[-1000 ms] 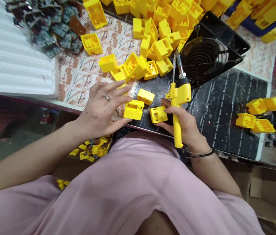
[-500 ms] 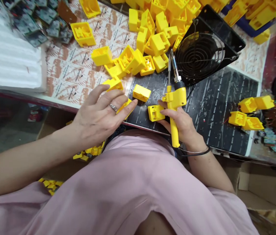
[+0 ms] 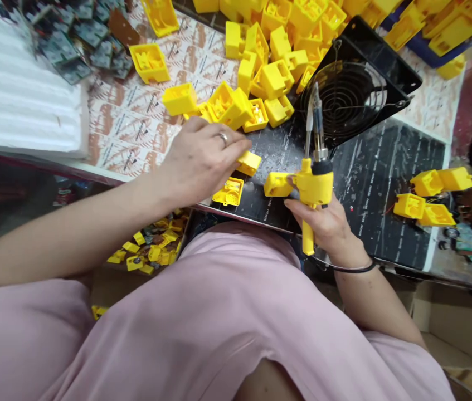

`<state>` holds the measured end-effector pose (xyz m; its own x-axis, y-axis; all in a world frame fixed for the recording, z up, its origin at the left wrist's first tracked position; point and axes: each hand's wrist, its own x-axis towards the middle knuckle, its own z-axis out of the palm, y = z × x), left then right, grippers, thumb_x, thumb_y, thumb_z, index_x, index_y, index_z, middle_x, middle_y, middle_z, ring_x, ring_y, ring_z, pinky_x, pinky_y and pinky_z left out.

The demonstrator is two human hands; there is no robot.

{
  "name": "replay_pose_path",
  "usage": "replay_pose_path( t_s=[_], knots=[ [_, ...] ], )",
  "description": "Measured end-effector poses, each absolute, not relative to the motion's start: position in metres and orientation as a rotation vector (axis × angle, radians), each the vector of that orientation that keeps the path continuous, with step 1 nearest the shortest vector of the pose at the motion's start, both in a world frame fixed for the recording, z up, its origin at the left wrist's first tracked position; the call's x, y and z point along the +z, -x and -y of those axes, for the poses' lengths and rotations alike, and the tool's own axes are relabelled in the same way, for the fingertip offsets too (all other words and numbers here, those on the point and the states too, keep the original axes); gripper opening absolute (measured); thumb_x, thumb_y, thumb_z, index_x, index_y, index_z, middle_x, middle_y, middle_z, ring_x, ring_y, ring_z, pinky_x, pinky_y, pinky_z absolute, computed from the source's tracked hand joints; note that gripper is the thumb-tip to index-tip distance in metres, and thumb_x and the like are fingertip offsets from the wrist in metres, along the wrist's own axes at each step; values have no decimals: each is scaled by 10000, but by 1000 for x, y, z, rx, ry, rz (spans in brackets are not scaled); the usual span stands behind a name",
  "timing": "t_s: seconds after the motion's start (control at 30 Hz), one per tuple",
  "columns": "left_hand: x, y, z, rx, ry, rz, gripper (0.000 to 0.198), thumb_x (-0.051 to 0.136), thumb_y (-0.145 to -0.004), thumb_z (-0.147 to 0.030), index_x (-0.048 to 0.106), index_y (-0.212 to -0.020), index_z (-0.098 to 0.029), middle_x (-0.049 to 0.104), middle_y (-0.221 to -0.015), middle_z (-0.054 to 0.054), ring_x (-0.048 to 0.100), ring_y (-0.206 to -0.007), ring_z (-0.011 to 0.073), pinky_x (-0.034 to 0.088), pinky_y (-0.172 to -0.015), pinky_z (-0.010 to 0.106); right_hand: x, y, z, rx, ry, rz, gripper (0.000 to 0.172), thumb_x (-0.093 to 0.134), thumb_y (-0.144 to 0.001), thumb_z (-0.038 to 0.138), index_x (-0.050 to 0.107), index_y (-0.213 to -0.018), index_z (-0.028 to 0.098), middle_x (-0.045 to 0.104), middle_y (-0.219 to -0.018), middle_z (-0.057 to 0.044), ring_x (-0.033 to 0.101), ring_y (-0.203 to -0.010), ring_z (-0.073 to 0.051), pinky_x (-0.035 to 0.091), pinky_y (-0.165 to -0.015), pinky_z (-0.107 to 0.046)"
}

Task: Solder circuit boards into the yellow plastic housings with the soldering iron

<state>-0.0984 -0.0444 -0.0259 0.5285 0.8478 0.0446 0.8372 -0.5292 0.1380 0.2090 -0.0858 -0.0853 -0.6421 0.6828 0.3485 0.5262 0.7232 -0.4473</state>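
My left hand (image 3: 202,161) reaches across the table edge, knuckles up and fingers curled down on a small yellow plastic housing (image 3: 249,162). Just below it lies another yellow housing (image 3: 228,192) with a grille, at the table's near edge. My right hand (image 3: 323,223) is wrapped round the handle of a yellow soldering gun (image 3: 314,181), whose metal tip (image 3: 316,114) points away from me. A third yellow housing (image 3: 276,184) sits right against the gun's left side, by my right fingertips.
A black fan (image 3: 353,89) leans behind the gun on a black mat (image 3: 386,184). A heap of yellow housings (image 3: 269,67) fills the back; a few more (image 3: 432,195) lie at the right. Circuit boards (image 3: 77,44) and white foam (image 3: 14,106) are at left. Yellow scraps (image 3: 152,250) lie below the table.
My left hand moved forward and closed its spread fingers down on a housing. My right hand raised the soldering gun and shifted right; the housing by it moved up with it.
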Motion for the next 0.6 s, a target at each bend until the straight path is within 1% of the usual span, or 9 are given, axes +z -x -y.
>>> replay_pose_path(
  t_s=[0.07, 0.13, 0.2, 0.27, 0.3, 0.37, 0.47, 0.53, 0.6],
  knots=[
    [-27, 93, 30, 95, -2646, -1425, 539, 214, -1084, -282, 720, -1259, -221, 770, -1323, 84, 716, -1256, 332, 480, -1111, 627, -78, -212, 93, 290, 821, 2435, 360, 692, -977, 125, 688, -1266, 340, 794, -1235, -10, 761, -1205, -258, 598, -1156, -510],
    [-30, 93, 21, 165, -2625, -1348, 569, 194, -1081, -329, 749, -1196, -266, 776, -1284, 54, 726, -1238, 303, 487, -1123, 604, -71, -211, 101, 219, 788, 2375, 443, 755, -940, 128, 657, -1321, 333, 787, -1288, -27, 785, -1139, -248, 665, -1027, -426],
    [-33, 97, 17, 231, -2602, -1252, 571, 215, -1065, -407, 766, -1160, -294, 775, -1256, 46, 718, -1249, 293, 527, -1092, 558, -66, -207, 107, 227, 793, 2293, 535, 808, -899, 128, 639, -1360, 341, 786, -1297, -18, 794, -1097, -238, 681, -937, -375],
    [-34, 105, 17, 210, -2615, -1197, 590, 211, -1048, -427, 777, -1126, -280, 776, -1256, 70, 712, -1256, 306, 560, -1045, 538, -64, -202, 109, 228, 801, 2252, 582, 833, -877, 119, 635, -1376, 343, 800, -1249, 0, 794, -1069, -230, 673, -921, -358],
    [-34, 109, 18, 193, -2631, -1192, 600, 201, -1048, -422, 778, -1109, -269, 776, -1266, 85, 713, -1254, 313, 569, -1031, 538, -65, -199, 108, 219, 813, 2258, 574, 832, -880, 121, 636, -1374, 336, 805, -1219, 1, 792, -1052, -225, 666, -917, -351],
    [-33, 120, 20, 179, -2668, -1178, 598, 197, -1060, -408, 777, -1062, -263, 785, -1260, 97, 736, -1216, 311, 580, -1017, 541, -69, -195, 105, 196, 830, 2302, 478, 814, -913, 161, 643, -1333, 313, 810, -1126, -3, 787, -977, -211, 657, -861, -335],
    [-37, 139, 27, 294, -2721, -1061, 480, 310, -1066, -423, 767, -996, -292, 798, -1261, 59, 759, -1191, 275, 605, -1016, 508, -75, -190, 100, 182, 820, 2382, 289, 737, -988, 208, 646, -1241, 313, 796, -1022, 9, 777, -891, -190, 641, -775, -316],
    [-45, 148, 32, 504, -2727, -958, 382, 395, -1060, -420, 759, -1022, -308, 770, -1351, 44, 741, -1250, 254, 624, -1022, 465, -72, -184, 97, 191, 812, 2365, 271, 748, -990, 242, 634, -1225, 313, 798, -1075, -1, 789, -963, -194, 649, -803, -310],
    [-57, 151, 37, 818, -2693, -827, 281, 463, -1060, -400, 726, -1129, -330, 729, -1420, 43, 725, -1288, 240, 647, -1000, 425, -65, -174, 95, 261, 819, 2248, 337, 797, -958, 268, 610, -1236, 299, 793, -1194, -31, 789, -1069, -208, 661, -872, -316]
  ],
)
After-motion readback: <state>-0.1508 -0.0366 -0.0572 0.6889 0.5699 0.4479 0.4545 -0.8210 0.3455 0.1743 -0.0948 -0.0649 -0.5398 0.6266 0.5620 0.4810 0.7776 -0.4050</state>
